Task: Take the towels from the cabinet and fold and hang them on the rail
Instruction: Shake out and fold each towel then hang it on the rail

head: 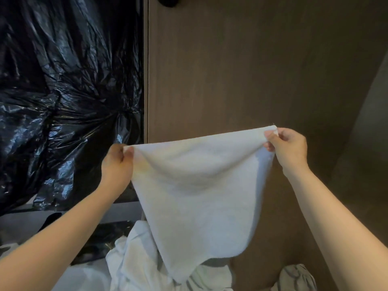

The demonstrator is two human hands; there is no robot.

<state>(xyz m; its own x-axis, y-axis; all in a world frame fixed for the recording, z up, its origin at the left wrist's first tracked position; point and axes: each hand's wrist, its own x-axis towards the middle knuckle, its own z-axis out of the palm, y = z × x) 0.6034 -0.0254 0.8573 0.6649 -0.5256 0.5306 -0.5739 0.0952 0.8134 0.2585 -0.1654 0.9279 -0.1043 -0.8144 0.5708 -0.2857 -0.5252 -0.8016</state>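
Two hands hold one white towel (197,185) spread: left hand (116,164) and right hand (288,147) fingers pinch its upper corners before the brown cabinet door (241,70).

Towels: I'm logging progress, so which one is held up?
The white towel stretched between the left hand and right hand, each pinching a top corner; the other towels lie crumpled below.

The towel (197,185) is plain white. The cabinet door (252,70) is dark brown woodgrain; the plastic bags (63,91) are glossy black. One cloth (298,276) is grey-and-white striped.
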